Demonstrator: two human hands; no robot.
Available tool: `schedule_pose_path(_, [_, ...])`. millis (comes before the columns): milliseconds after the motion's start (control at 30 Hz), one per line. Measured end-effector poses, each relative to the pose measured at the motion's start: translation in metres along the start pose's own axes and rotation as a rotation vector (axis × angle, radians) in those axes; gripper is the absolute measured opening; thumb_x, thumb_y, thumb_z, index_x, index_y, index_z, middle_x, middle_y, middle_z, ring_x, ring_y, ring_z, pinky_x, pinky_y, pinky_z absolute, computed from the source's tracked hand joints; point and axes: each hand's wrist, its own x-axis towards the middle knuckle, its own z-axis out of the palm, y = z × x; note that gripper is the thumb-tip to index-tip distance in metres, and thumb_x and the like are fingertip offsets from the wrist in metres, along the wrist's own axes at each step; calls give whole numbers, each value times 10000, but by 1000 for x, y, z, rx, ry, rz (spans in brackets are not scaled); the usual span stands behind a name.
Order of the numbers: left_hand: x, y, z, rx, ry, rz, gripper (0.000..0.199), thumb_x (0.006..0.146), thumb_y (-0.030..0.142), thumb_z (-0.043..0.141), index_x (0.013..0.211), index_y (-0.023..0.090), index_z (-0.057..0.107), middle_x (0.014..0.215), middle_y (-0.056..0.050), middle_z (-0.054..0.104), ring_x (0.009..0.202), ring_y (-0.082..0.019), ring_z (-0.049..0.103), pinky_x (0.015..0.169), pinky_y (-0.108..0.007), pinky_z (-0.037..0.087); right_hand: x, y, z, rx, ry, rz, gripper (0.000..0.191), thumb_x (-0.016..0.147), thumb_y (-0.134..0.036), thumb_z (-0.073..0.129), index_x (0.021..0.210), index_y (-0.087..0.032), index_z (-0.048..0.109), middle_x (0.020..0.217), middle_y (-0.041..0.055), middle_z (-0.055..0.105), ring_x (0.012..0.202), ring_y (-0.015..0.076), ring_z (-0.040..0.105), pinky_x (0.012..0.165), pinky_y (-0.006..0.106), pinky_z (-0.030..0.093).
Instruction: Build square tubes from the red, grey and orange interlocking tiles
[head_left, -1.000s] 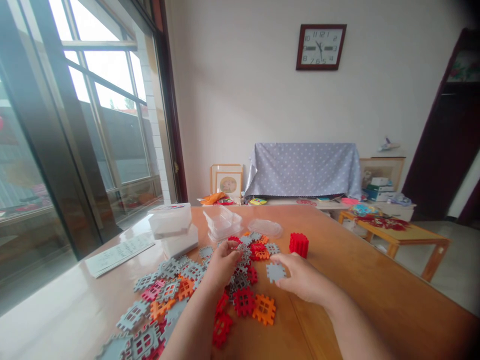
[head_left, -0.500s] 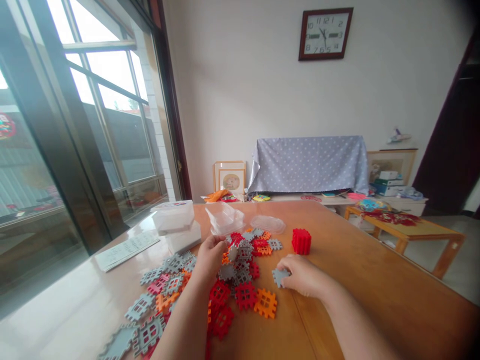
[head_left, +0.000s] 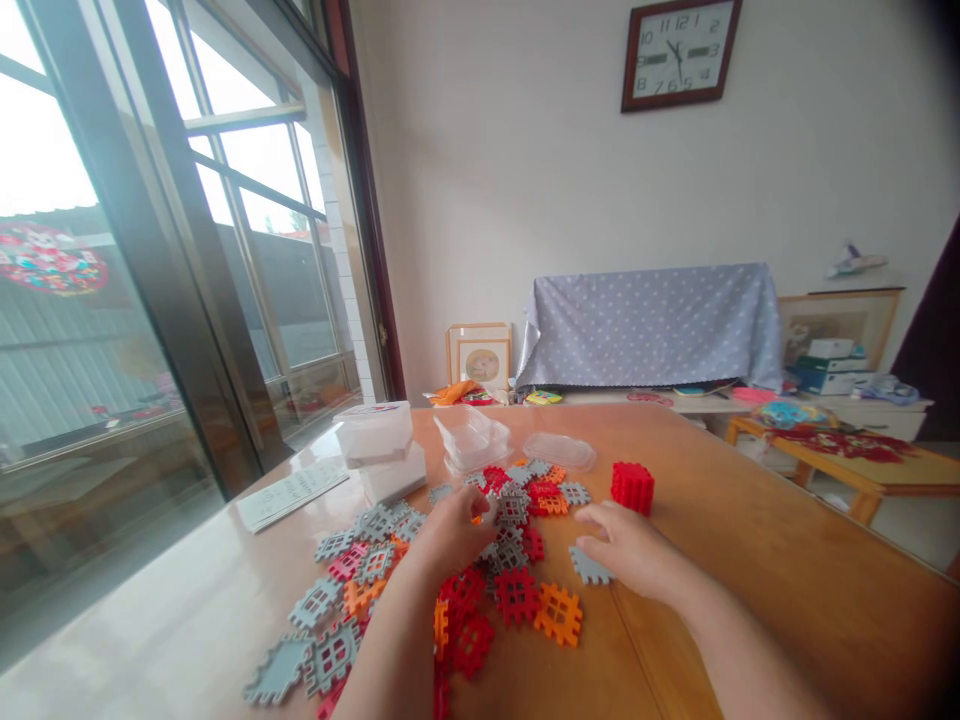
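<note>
My left hand (head_left: 459, 530) is over the middle of a pile of interlocking plastic tiles. Its fingers are curled at a light grey tile (head_left: 490, 511), which they partly cover. To the right, my right hand (head_left: 621, 545) has thumb and fingers apart and holds nothing. Just under its fingertips a grey tile (head_left: 590, 567) lies flat on the table. A block of stacked red tiles (head_left: 632, 487) stands behind that hand. A red window tile (head_left: 517, 594) and an orange window tile (head_left: 559, 613) lie flat between my forearms.
Clear plastic tubs (head_left: 471, 440) and a clear lid (head_left: 559, 451) sit behind the pile. At the left are white boxes (head_left: 375, 433) and a printed sheet (head_left: 294, 492). More grey tiles (head_left: 279, 668) spread along the left of the wooden table (head_left: 750, 540).
My right hand has let go of the grey tile, which now lies on the table, and its fingers have spread. My left hand stays at the pile. The view has turned slightly left.
</note>
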Motion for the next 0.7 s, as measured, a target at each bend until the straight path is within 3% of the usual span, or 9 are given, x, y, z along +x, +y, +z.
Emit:
schedule_pose_path(133, [-11, 8, -6, 246, -78, 94, 268, 622, 202, 643, 889, 229, 626, 1017, -47, 616, 938, -225, 556, 777, -296, 410, 5, -1, -2, 105, 94, 51, 417, 836, -393, 614, 1199, -199, 681, 1062, 89, 717, 912, 224, 663, 821, 332, 502])
schedule_pose_path(300, [-15, 15, -8, 392, -142, 100, 303, 617, 237, 661, 918, 229, 630, 1090, -87, 587, 1008, -279, 543, 817, -342, 416, 7, -2, -6, 155, 187, 69, 409, 858, -423, 597, 1184, -191, 681, 1033, 87, 727, 886, 212, 673, 813, 330, 517])
schedule_pose_path(467, [-14, 18, -8, 465, -186, 59, 227, 637, 172, 616, 855, 221, 653, 1077, -105, 604, 1004, -300, 550, 811, -368, 404, 9, -2, -3, 173, 170, 82, 383, 859, -400, 598, 1178, -208, 686, 977, 65, 752, 862, 214, 692, 782, 326, 524])
schedule_pose_path(600, [-12, 19, -11, 422, -134, 50, 187, 688, 140, 561, 805, 221, 682, 1033, -103, 624, 979, -290, 553, 792, -369, 392, 8, -7, -5, 193, 166, 77, 370, 861, -399, 599, 1168, -213, 691, 978, 66, 762, 864, 212, 703, 780, 320, 528])
schedule_pose_path(700, [-10, 20, -14, 353, 16, 43, 115, 738, 194, 577, 759, 208, 689, 968, -99, 629, 925, -271, 544, 776, -365, 373, 6, -13, -8, 199, 221, 67, 361, 867, -410, 595, 1154, -217, 696, 987, 69, 761, 881, 213, 706, 806, 325, 528])
